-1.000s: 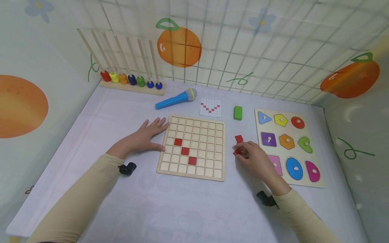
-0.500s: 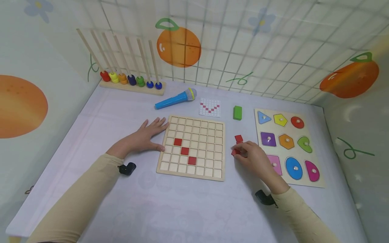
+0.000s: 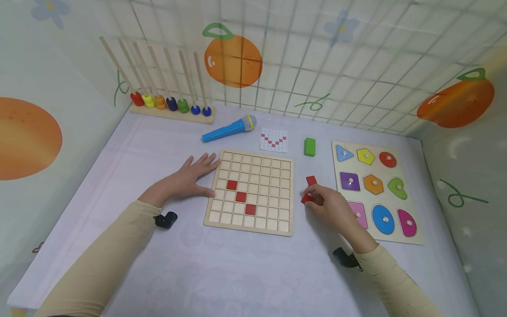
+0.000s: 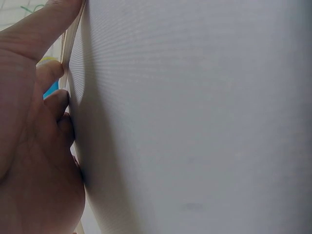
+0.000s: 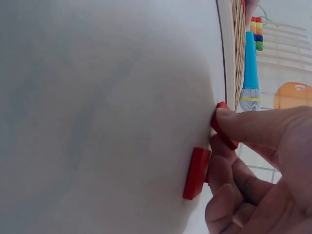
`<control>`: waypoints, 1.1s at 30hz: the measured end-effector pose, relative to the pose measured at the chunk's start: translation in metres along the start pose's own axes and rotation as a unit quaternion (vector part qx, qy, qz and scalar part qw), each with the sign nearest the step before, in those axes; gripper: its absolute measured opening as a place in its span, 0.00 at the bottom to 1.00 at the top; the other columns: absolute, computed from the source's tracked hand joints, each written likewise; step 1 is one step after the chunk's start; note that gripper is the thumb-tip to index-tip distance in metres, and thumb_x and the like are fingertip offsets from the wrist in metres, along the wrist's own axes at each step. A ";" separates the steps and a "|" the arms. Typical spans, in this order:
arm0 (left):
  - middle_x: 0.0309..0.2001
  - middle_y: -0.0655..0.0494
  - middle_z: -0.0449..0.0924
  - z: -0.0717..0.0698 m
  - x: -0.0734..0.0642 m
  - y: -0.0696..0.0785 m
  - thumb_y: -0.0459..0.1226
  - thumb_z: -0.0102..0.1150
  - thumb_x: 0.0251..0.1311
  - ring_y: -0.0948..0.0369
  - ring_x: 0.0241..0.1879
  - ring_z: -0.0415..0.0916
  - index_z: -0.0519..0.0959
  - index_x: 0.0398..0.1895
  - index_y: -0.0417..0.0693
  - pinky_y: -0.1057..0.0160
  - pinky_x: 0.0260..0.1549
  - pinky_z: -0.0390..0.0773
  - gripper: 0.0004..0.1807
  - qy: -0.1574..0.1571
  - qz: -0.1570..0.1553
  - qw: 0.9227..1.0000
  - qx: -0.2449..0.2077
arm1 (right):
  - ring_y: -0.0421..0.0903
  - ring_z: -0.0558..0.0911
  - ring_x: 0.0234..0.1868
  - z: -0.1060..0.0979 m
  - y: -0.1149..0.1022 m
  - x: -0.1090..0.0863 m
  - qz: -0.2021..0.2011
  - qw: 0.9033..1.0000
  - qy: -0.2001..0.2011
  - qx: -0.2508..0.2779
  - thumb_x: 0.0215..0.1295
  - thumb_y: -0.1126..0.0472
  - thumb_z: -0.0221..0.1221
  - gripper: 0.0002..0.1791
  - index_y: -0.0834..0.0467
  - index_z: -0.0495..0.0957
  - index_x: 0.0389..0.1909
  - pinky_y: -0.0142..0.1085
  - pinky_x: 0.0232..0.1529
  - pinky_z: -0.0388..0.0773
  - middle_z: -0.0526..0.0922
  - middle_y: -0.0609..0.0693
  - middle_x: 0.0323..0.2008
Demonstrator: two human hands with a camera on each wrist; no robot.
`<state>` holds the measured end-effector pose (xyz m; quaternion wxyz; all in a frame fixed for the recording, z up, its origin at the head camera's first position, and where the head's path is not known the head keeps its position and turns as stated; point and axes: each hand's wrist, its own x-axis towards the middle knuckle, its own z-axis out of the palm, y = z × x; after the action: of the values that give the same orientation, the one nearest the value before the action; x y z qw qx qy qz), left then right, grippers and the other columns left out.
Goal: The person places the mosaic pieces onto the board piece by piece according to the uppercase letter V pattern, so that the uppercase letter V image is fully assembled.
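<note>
A wooden grid board (image 3: 273, 231) lies in the middle of the table, with 3 red square tiles in its cells, stepping diagonally down to the right; one is the tile (image 3: 240, 197). My left hand (image 3: 186, 178) lies with spread fingers at the board's left edge, thumb and fingertips right at the rim. To the right of the board, my right hand (image 3: 330, 204) pinches a red square tile (image 5: 225, 127) between thumb and finger, tilted in the right wrist view. Another red tile (image 5: 197, 173) lies on the table by the curled fingers, which partly hide what is behind them.
Behind the board are a blue toy microphone (image 3: 227, 130), a small pattern card (image 3: 273, 140) with a red V of squares, and a green block (image 3: 310, 147). A shape puzzle board (image 3: 370, 167) lies at right. A peg bead rack (image 3: 172, 113) stands at back left.
My right hand has shifted very slightly left with the pinched red tile. The left hand and the board have stayed in place.
</note>
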<state>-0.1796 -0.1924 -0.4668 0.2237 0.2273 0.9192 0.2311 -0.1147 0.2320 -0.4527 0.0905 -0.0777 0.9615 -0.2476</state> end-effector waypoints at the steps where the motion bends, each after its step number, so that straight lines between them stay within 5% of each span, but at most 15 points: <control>1: 0.83 0.54 0.34 0.000 0.000 0.000 0.62 0.69 0.56 0.53 0.81 0.25 0.46 0.83 0.55 0.46 0.76 0.22 0.59 0.000 -0.001 1.000 0.001 | 0.48 0.80 0.37 0.000 0.000 0.000 0.002 1.000 -0.001 0.002 0.62 0.63 0.71 0.16 0.53 0.83 0.50 0.38 0.39 0.83 0.87 0.50 0.39; 12: 0.83 0.54 0.34 -0.001 0.000 0.000 0.62 0.69 0.55 0.53 0.81 0.24 0.46 0.83 0.56 0.46 0.76 0.22 0.60 -0.001 -0.002 1.000 0.000 | 0.48 0.83 0.40 -0.003 -0.002 -0.001 0.000 1.000 -0.006 0.025 0.64 0.62 0.70 0.14 0.51 0.82 0.50 0.40 0.42 0.85 0.87 0.50 0.41; 19: 0.83 0.54 0.34 0.000 0.001 -0.001 0.63 0.68 0.55 0.53 0.81 0.24 0.46 0.83 0.56 0.46 0.76 0.22 0.60 -0.001 0.000 1.000 0.000 | 0.47 0.79 0.35 -0.005 -0.004 0.002 -0.016 0.999 0.001 0.029 0.67 0.62 0.67 0.15 0.52 0.81 0.53 0.35 0.32 0.81 0.86 0.50 0.38; 33: 0.83 0.54 0.34 0.001 0.001 -0.002 0.63 0.69 0.55 0.53 0.81 0.24 0.46 0.83 0.56 0.46 0.76 0.22 0.60 0.000 0.000 1.000 -0.001 | 0.49 0.80 0.35 -0.005 -0.017 0.010 -0.034 0.997 0.017 0.067 0.69 0.63 0.65 0.14 0.52 0.82 0.53 0.36 0.33 0.81 0.87 0.52 0.39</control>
<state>-0.1810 -0.1928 -0.4687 0.2239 0.2272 0.9190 0.2316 -0.1238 0.2176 -0.4415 0.0705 -0.1001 0.9411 -0.3153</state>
